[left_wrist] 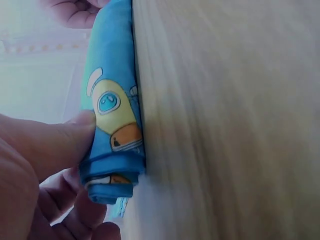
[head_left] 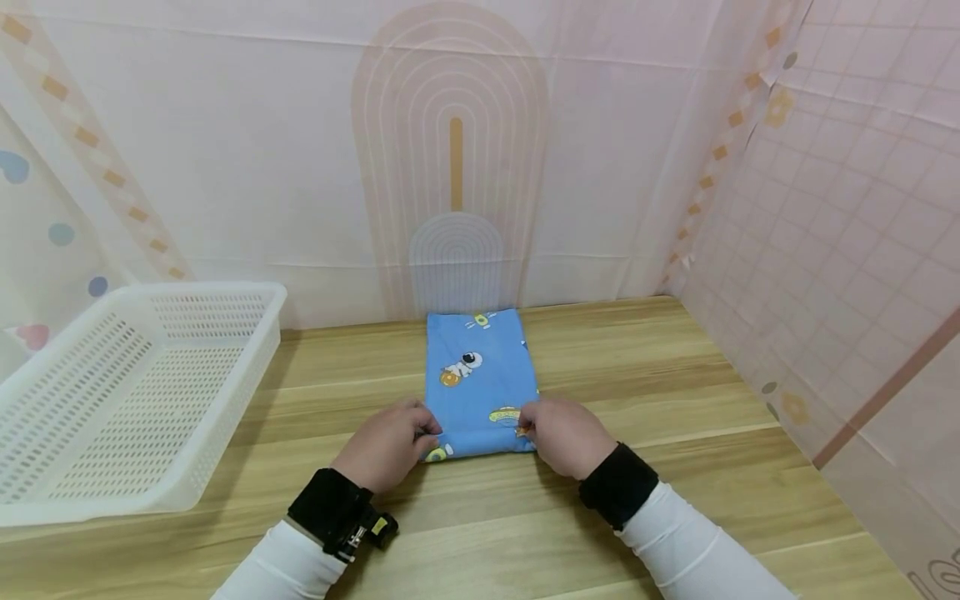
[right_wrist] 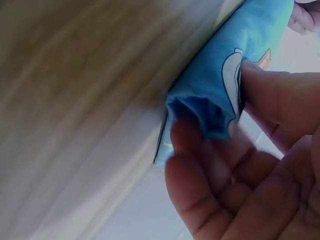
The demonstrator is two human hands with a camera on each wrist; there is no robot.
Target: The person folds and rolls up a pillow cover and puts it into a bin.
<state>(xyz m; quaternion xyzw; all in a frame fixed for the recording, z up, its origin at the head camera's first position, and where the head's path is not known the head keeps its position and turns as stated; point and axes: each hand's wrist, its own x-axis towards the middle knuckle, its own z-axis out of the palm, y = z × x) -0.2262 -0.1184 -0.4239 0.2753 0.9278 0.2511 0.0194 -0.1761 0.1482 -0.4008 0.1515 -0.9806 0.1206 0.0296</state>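
On your far left, the white basket [head_left: 217, 287] sits on the counter [head_left: 465, 533], well apart from the work. Next comes your left hand [head_left: 386, 446], pinching the left end of the roll [head_left: 480, 443], its thumb on the outer face and its fingers curled past the end. Between your hands and ahead of them lies the blue cloth [head_left: 491, 387], flat on the counter: its long axis runs straight away from you, up to the patterned backdrop [head_left: 600, 167], while the roll along its near edge lies crosswise, from hand to hand. To the right, your right hand [head_left: 570, 437] grips the other end, thumb on the outside, fingertips at the open end. Neither hand is nearer; both already touch the cloth. The relation that matters, I judge, is keeping the roll square to that long axis, with both ends level.
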